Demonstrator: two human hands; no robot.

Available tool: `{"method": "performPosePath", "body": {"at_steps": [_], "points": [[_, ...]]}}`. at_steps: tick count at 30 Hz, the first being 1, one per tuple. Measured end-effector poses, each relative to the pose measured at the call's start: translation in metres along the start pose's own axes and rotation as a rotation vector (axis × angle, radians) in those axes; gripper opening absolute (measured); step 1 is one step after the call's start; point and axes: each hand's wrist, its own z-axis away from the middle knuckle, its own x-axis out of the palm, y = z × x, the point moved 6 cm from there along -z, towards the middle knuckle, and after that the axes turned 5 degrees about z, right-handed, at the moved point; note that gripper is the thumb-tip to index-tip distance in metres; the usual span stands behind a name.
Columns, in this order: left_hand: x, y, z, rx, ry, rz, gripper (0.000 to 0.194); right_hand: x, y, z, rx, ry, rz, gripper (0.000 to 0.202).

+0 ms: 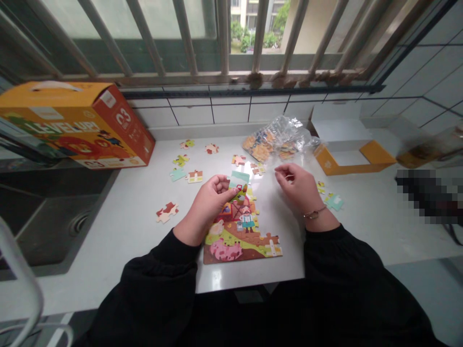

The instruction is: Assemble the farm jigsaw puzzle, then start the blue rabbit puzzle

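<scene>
My left hand (217,192) pinches a light blue and green puzzle piece (239,179) between thumb and fingers, above the top of a partly joined farm puzzle (231,236). The puzzle shows a pink pig, a chick and a figure in blue trousers; its upper left is hidden by the hand. My right hand (297,185) hovers to the right of the puzzle, fingers curled together, with nothing visible in them. Loose pieces lie beyond the puzzle, among them a white-fence piece (195,176) and a brown and cream piece (167,212).
A large orange puzzle box (75,125) stands at the back left beside a dark sink (43,231). At the back, a clear plastic bag (278,140) holds more pieces. An opened orange box (354,156) sits to its right, near more loose pieces (333,201). Window bars rise behind.
</scene>
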Motion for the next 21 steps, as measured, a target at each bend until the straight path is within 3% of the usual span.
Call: {"method": "performPosePath", "body": {"at_steps": [3,6,12,17,21], "points": [[0.01,0.002,0.005,0.038,-0.012,0.032,0.043,0.034,-0.026,0.01,0.098,-0.323,-0.412,0.049],[0.016,0.001,0.008,0.053,-0.008,0.053,0.046,0.057,-0.046,0.023,0.11,-0.546,-0.517,0.058],[0.014,-0.011,0.005,0.044,0.0,-0.026,0.047,0.059,-0.049,0.026,0.153,-0.592,-0.525,0.061],[0.007,-0.013,0.001,0.118,0.024,-0.229,0.056,0.034,-0.038,0.022,0.175,-0.592,-0.458,0.055],[0.004,-0.001,0.003,0.179,0.056,-0.478,0.051,0.012,-0.007,0.024,0.287,-0.61,-0.368,0.052]]}}
